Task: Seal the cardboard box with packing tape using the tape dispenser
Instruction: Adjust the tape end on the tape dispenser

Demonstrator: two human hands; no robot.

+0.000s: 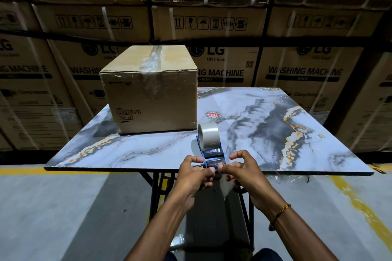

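Note:
A closed brown cardboard box (152, 91) stands on the far left part of the marble-patterned table (275, 133), with clear tape along its top seam and down the near face. A blue tape dispenser (212, 150) holding a roll of clear tape (209, 134) lies at the table's near edge. My left hand (196, 172) and my right hand (239, 170) meet at the dispenser's near end, both pinching the loose end of clear tape (224, 185), which hangs below the table edge.
A red and green sticker (213, 115) is on the table beside the box. Stacked washing machine cartons (297, 65) form a wall behind the table. The grey floor carries yellow lines (360, 203). Black metal table legs (157, 184) stand under the near edge.

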